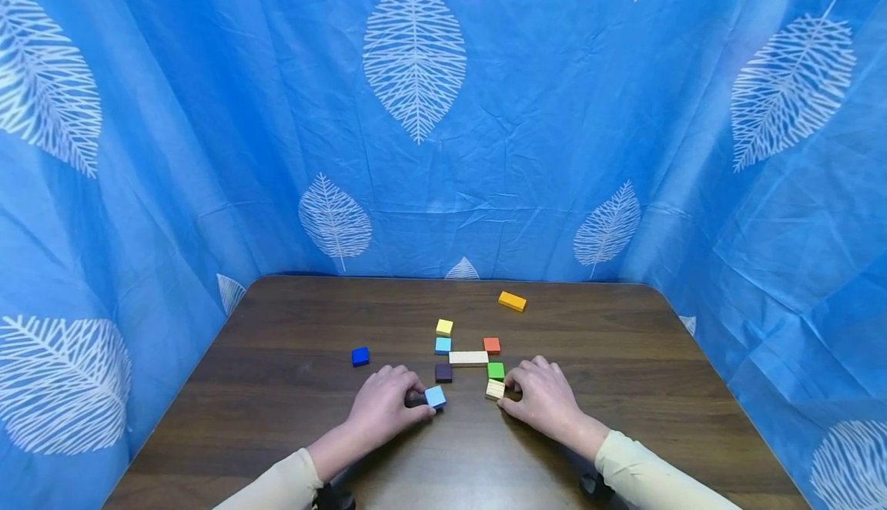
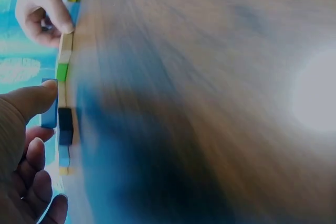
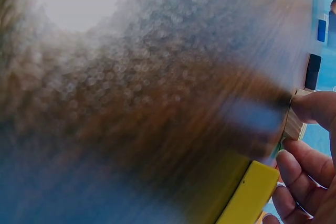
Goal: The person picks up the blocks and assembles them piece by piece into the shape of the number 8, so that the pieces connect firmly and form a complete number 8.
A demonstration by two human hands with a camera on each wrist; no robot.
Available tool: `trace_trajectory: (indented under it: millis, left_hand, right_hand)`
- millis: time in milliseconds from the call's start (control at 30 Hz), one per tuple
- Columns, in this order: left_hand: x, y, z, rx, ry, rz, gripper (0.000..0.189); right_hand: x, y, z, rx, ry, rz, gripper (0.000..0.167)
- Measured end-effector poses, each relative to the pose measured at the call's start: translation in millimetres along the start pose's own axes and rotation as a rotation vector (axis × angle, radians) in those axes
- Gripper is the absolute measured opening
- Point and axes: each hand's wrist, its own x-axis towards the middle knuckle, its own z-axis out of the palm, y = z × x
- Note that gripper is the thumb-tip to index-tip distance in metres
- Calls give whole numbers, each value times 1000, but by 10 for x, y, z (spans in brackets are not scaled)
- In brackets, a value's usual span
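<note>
My left hand [image 1: 388, 400] pinches a light blue block [image 1: 435, 397] between thumb and forefinger; the left wrist view shows this blue block [image 2: 49, 103] lifted off the table. On the right, my other hand [image 1: 543, 396] pinches a pale wooden block [image 1: 495, 390] at the near end of the green block [image 1: 495, 371]. In the right wrist view, thumb and fingertip grip that wooden block [image 3: 295, 119]. A long cream block [image 1: 468, 358] lies crosswise in the middle. The dark purple block [image 1: 443, 373] sits at its near left, a red block [image 1: 491, 346] at its far right.
At the cream block's far left are a sky-blue block [image 1: 443, 346] and a yellow block [image 1: 444, 327]. A dark blue block [image 1: 360, 356] lies further left, an orange block [image 1: 512, 301] at the back. The right wrist view shows a yellow block [image 3: 249, 192] beside the hand.
</note>
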Motion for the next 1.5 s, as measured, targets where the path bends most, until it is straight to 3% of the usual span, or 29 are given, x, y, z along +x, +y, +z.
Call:
trace_trajectory:
  millis: [367, 1500]
  left_hand:
    - [163, 128, 219, 41, -4, -21, 35]
    - [247, 139, 298, -8, -49, -106, 38]
  right_hand:
    - [20, -28, -3, 0, -35, 23, 29]
    - [10, 12, 4, -4, -15, 13, 29]
